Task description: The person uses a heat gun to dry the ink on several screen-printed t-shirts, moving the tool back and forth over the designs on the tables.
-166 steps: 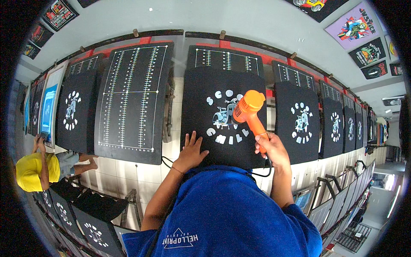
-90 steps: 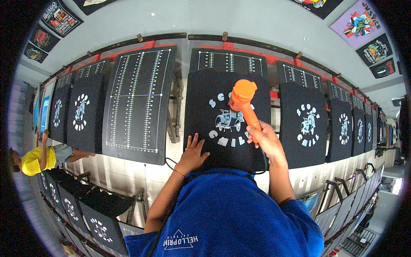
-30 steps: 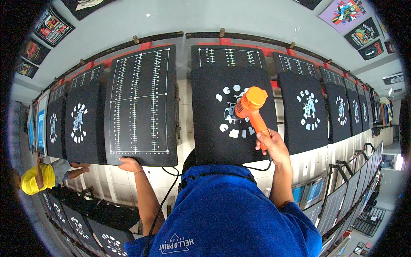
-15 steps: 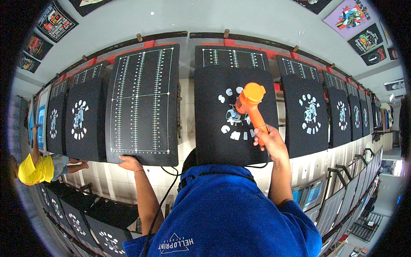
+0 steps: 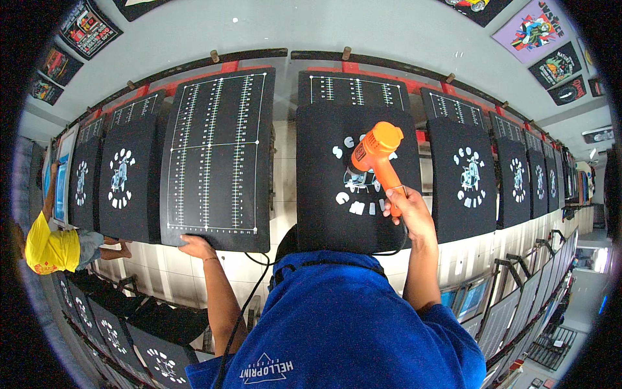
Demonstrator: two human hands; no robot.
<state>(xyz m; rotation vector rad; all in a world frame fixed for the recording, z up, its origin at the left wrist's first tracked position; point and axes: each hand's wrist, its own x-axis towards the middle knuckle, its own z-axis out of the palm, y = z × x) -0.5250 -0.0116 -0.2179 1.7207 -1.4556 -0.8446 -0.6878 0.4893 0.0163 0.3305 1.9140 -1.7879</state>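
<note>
My right hand (image 5: 413,214) is closed round the handle of an orange heat gun (image 5: 383,152). Its head is tilted over the black cloth (image 5: 317,175) on the board before me, and it covers part of a white and pale blue scooter print ringed by white lettering. To the left lies a bare black printing board (image 5: 214,175), marked with white ruler lines. My left hand (image 5: 196,247) grips this board's near edge, with some of its fingers hidden beneath. A dark cord (image 5: 259,262) runs near my body.
More boards with printed black cloth (image 5: 468,181) stand in a row on both sides, along a dark rail (image 5: 363,59). Another row (image 5: 110,330) is behind on the left. At far left a person in a yellow shirt (image 5: 53,246) reaches toward a blue-meshed frame (image 5: 61,188).
The heat gun's head has swung slightly to the left and turned over the print. My left hand stays on the board's edge. The person in yellow has shifted their arm.
</note>
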